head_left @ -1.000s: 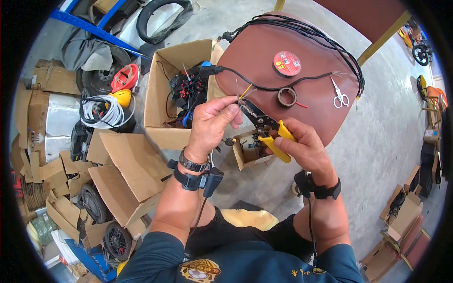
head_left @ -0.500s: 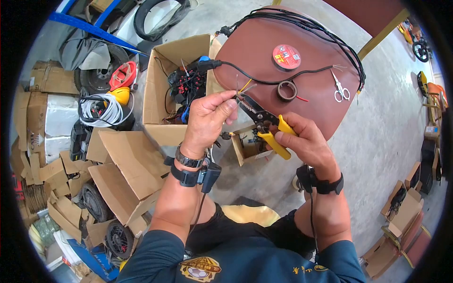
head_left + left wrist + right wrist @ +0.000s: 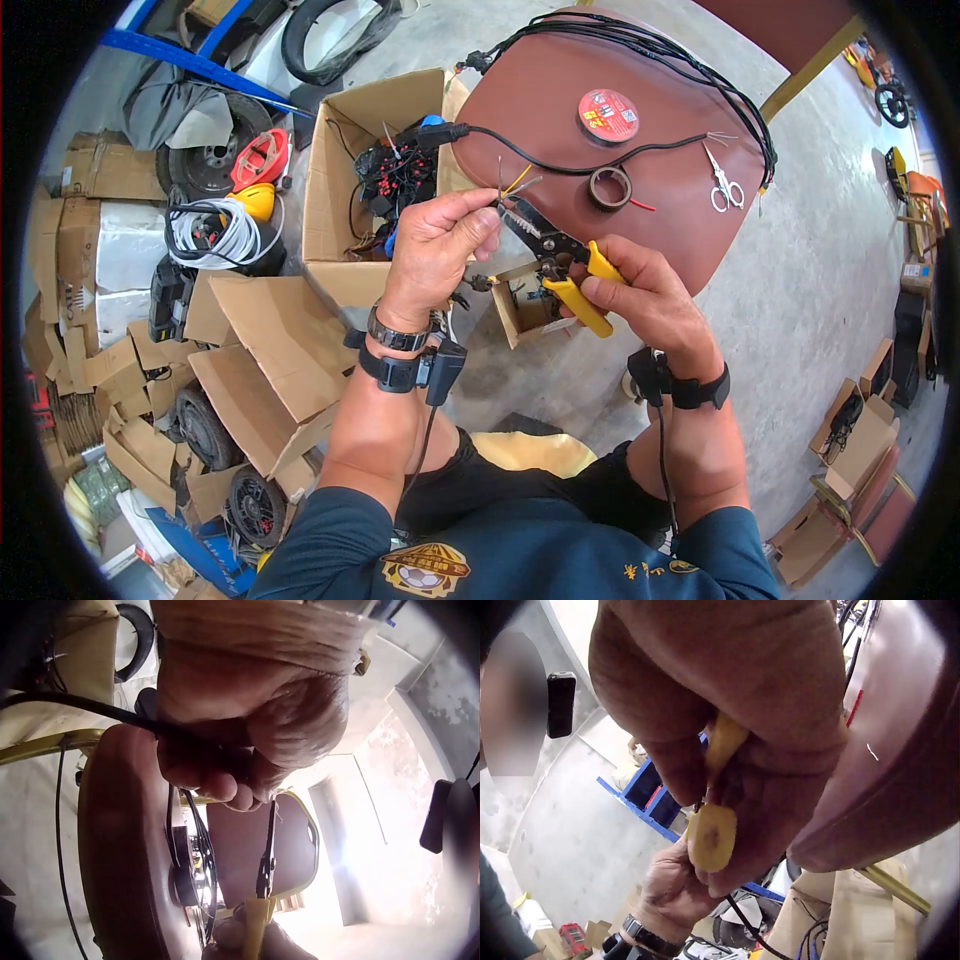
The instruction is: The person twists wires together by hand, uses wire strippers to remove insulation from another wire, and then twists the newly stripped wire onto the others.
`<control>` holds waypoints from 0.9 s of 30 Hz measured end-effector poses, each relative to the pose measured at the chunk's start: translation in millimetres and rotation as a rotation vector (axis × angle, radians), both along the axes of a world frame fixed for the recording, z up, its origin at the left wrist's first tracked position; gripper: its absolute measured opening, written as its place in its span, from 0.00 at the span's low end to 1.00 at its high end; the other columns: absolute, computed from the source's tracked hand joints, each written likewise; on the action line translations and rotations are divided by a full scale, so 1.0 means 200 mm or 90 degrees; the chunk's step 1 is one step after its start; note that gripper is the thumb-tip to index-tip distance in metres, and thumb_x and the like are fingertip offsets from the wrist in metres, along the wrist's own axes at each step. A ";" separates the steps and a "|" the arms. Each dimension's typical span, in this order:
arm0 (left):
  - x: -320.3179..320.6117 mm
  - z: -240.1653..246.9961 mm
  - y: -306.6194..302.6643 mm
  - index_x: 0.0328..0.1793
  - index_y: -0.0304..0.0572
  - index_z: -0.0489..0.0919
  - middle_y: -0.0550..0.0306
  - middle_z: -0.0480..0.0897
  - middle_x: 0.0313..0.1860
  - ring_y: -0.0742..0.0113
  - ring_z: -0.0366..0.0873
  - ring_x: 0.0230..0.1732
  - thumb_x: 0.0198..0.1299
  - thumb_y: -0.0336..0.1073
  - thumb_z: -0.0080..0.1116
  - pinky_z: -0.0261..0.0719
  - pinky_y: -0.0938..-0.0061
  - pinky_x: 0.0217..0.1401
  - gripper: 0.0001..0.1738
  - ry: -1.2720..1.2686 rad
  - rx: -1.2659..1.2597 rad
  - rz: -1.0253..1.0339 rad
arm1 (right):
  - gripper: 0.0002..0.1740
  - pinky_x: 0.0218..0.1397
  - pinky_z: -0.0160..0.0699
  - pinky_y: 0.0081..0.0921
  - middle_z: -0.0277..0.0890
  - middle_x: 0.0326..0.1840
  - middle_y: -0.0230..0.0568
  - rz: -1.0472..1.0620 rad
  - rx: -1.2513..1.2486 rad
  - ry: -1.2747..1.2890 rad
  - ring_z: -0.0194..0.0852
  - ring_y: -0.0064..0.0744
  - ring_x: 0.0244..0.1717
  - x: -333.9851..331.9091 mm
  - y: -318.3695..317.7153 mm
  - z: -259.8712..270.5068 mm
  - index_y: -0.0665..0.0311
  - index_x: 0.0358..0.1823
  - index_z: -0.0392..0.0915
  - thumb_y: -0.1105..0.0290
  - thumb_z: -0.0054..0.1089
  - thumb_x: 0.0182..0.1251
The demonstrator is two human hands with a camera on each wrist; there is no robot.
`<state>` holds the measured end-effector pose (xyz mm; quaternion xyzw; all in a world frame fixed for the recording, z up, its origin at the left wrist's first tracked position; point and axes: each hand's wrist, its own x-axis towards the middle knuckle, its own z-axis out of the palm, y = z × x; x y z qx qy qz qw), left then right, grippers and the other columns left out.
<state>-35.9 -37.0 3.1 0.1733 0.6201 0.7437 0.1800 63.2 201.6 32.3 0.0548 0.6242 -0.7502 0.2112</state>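
Note:
My left hand (image 3: 440, 250) pinches the end of a black cable (image 3: 82, 706) between thumb and fingers. Thin bare wires and a yellow wire (image 3: 520, 179) fan out just past the fingertips. In my right hand (image 3: 650, 300) are wire strippers (image 3: 580, 305) with yellow handles, gripped with the thumb over one handle. Their black, notched jaws point up and left, tips right at the wires beside the left fingertips. From the left wrist view, the strippers (image 3: 267, 862) show edge-on below the left fingertips. A yellow handle end (image 3: 712, 838) pokes out under the right hand in the right wrist view.
On the brown chair seat (image 3: 520, 105) lie a red-labelled tape roll (image 3: 608, 116), a dark tape ring (image 3: 609, 188), scissors (image 3: 725, 190) and a coiled black cable (image 3: 680, 65). A cardboard box of wires (image 3: 345, 280) stands left, a small box (image 3: 510, 318) below the hands.
The hands and strippers keep nearly the same pose at the wire ends. Chair and boxes sit slightly higher in the head view than a second ago.

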 end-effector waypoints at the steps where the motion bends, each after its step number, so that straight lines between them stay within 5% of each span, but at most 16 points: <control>1: 0.00 0.00 0.00 0.60 0.38 0.81 0.59 0.80 0.30 0.73 0.74 0.28 0.69 0.27 0.57 0.73 0.78 0.32 0.15 0.004 -0.008 0.004 | 0.09 0.47 0.76 0.22 0.79 0.40 0.34 0.001 -0.006 -0.005 0.78 0.21 0.42 0.00 0.00 0.01 0.69 0.48 0.74 0.72 0.57 0.71; 19: 0.00 0.03 -0.01 0.61 0.38 0.80 0.59 0.80 0.30 0.73 0.73 0.28 0.69 0.28 0.57 0.73 0.79 0.32 0.15 -0.011 -0.051 -0.005 | 0.09 0.48 0.75 0.23 0.78 0.40 0.33 0.026 0.013 -0.004 0.74 0.21 0.42 0.00 0.00 -0.01 0.68 0.48 0.74 0.72 0.57 0.71; 27: 0.01 0.05 -0.01 0.59 0.37 0.81 0.59 0.81 0.30 0.73 0.75 0.29 0.68 0.28 0.58 0.74 0.79 0.32 0.14 -0.021 -0.078 0.005 | 0.10 0.43 0.80 0.23 0.80 0.41 0.38 0.037 -0.019 -0.047 0.81 0.26 0.40 -0.01 0.00 0.03 0.69 0.49 0.73 0.71 0.55 0.73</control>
